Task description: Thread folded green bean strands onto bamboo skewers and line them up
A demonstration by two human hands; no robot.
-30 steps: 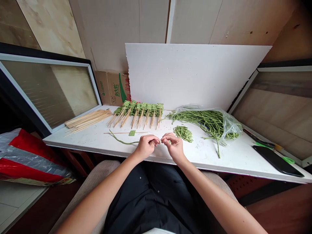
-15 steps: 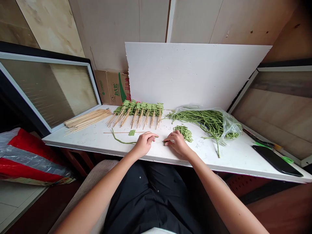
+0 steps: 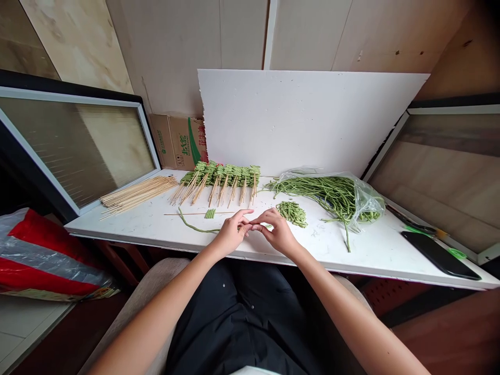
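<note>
Snapping a long, thin green bean [image 3: 195, 227] into short lengths looks the step in hand; the next break calls for a firm pinch. By the white bench's [image 3: 324, 250] front edge, the left hand's [image 3: 231, 233] fingers curl half-open, the right hand's [image 3: 279, 233] pinched tips meeting them, any grip hidden. The bean trails left from beneath the left hand.

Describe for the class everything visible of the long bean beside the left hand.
This long bean is slim, smooth-looking and green. It lies in a loose curve on the white table, its far end crossing a thin skewer. The near end runs to the left hand; whether it is held is hidden.
</note>
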